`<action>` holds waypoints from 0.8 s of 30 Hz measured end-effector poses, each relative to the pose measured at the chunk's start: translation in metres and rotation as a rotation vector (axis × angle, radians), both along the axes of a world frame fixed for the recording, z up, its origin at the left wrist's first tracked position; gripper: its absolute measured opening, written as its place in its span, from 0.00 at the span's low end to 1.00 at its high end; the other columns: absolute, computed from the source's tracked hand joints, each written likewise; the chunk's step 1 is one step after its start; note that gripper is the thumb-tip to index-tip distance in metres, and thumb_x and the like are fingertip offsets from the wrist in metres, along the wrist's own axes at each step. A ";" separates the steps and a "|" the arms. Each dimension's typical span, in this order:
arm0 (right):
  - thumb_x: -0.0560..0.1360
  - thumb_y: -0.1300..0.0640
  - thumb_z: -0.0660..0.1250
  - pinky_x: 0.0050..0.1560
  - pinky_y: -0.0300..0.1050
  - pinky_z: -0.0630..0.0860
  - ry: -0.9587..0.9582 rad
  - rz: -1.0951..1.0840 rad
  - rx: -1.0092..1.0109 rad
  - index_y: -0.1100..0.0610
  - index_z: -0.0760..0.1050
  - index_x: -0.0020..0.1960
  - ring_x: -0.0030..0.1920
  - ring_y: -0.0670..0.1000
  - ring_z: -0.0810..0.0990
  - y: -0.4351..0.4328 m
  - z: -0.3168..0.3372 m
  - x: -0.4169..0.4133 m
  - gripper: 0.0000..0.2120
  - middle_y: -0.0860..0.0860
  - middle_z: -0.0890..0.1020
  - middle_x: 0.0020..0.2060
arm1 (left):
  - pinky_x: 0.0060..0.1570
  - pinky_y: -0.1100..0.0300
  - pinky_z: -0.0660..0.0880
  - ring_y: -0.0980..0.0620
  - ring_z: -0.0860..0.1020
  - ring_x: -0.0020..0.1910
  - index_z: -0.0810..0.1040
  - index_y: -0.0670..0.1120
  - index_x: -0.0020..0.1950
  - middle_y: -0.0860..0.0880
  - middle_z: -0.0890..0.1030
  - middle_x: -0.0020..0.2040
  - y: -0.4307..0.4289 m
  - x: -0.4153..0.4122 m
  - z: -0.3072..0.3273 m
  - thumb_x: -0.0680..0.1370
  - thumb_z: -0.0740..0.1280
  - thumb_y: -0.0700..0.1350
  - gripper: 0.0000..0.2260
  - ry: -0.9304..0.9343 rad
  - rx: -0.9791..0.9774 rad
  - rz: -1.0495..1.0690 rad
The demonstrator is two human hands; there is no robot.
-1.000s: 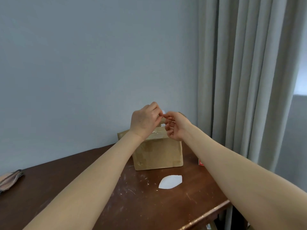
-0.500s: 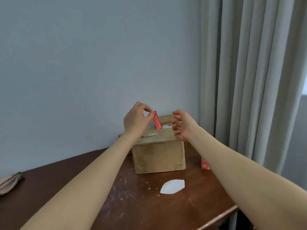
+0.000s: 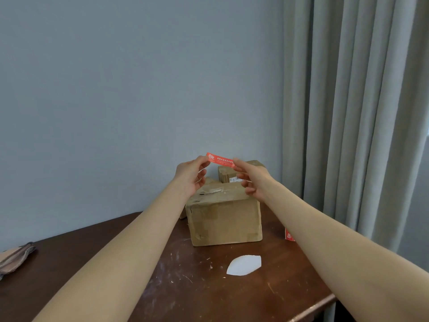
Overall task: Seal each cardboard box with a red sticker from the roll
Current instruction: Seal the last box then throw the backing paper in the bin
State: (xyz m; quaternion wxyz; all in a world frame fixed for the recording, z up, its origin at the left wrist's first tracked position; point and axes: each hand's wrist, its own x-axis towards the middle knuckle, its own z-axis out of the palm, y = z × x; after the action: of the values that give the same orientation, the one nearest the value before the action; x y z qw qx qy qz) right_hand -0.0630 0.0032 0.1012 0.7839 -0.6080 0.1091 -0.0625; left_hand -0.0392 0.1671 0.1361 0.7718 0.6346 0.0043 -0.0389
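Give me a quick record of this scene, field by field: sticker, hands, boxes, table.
sticker: red with white print, stretched level in the air above the front box, not stuck on yet
left hand: pinches the left end of the sticker
right hand: pinches the right end
front box: closed, old tape along the top seam
back box: behind it, partly hidden by the right hand
table: dark wood
paper scrap: white, in front of the front box
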 end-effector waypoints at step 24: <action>0.74 0.54 0.72 0.25 0.34 0.60 -0.165 -0.143 -0.444 0.56 0.77 0.36 0.27 0.44 0.65 0.010 0.009 -0.005 0.10 0.48 0.74 0.30 | 0.29 0.65 0.70 0.55 0.70 0.33 0.81 0.42 0.54 0.50 0.77 0.39 0.002 0.010 -0.026 0.73 0.74 0.45 0.12 -0.127 0.112 0.199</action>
State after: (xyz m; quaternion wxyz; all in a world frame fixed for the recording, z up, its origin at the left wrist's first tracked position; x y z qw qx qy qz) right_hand -0.0681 0.0135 0.1100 0.6310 -0.7489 0.0709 -0.1897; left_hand -0.0290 0.1693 0.1104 0.7340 0.6744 0.0206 0.0781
